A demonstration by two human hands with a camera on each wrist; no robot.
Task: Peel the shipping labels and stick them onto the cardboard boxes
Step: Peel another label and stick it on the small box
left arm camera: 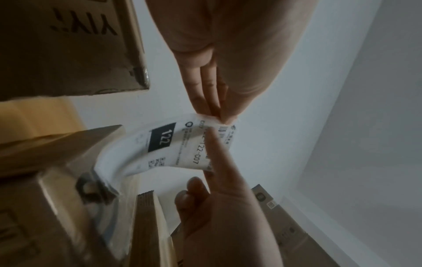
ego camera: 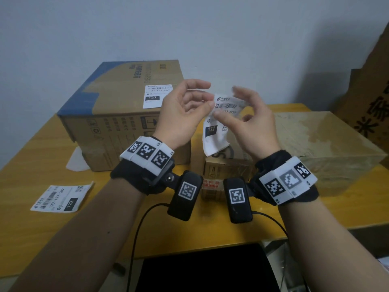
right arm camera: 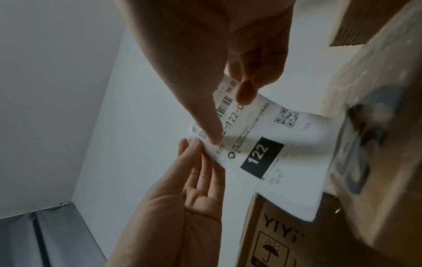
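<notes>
Both hands held one shipping label (ego camera: 216, 125) up in the air between them, probably to part it from its backing. The right hand (ego camera: 250, 121) pinched its upper edge between thumb and curled fingers. The left hand (ego camera: 181, 110), fingers nearly straight, nipped the adjoining corner at its fingertips (right arm camera: 194, 144), above the small cardboard box (ego camera: 223, 173).

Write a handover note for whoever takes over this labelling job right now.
Left hand: pinches a top corner of the held label.
Right hand: grips the same label's top edge; peeling seems under way.
Done: one label is stuck on the big box.
Left: a spare label lies on the table; the small box and the taped box show no label.
</notes>
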